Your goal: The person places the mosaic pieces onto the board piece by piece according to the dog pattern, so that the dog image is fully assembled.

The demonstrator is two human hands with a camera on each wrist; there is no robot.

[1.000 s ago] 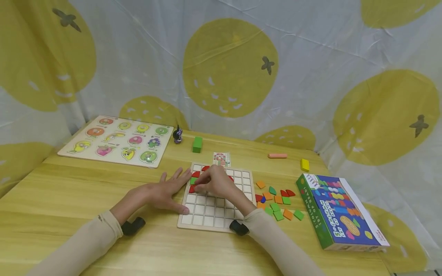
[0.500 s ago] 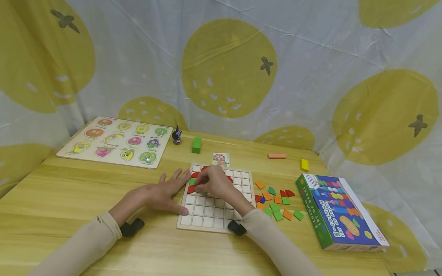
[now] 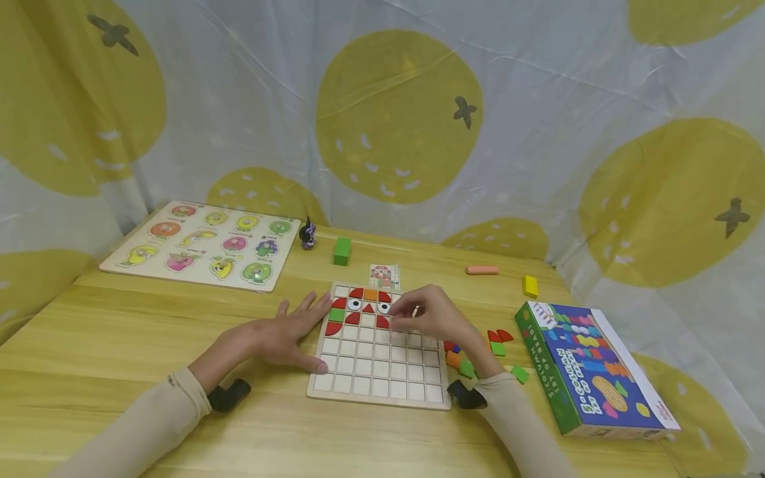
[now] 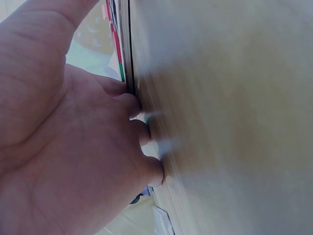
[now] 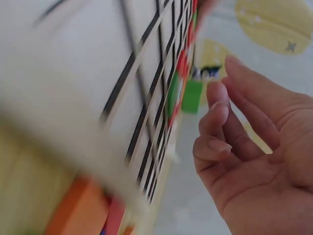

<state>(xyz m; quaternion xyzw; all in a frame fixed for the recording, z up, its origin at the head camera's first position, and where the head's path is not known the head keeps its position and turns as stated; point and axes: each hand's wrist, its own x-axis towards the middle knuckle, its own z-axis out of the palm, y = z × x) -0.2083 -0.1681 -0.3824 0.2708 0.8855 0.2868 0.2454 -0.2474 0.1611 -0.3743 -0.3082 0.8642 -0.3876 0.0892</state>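
Motion blur smeared the grid board [image 5: 146, 98] across the right wrist view, and the right hand [image 3: 439, 317] covered some loose tiles [image 3: 478, 355] (colours only partly readable). The small card [image 3: 384, 275] perhaps showed a pattern, too tiny to tell.

A play corner: wooden table [image 3: 149, 332] with children's puzzles, lemon-print cloth backdrop [image 3: 394, 113]

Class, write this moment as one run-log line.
left hand: flat, steadying grid board | right hand: empty, over board's right edge | loose tiles: right of board
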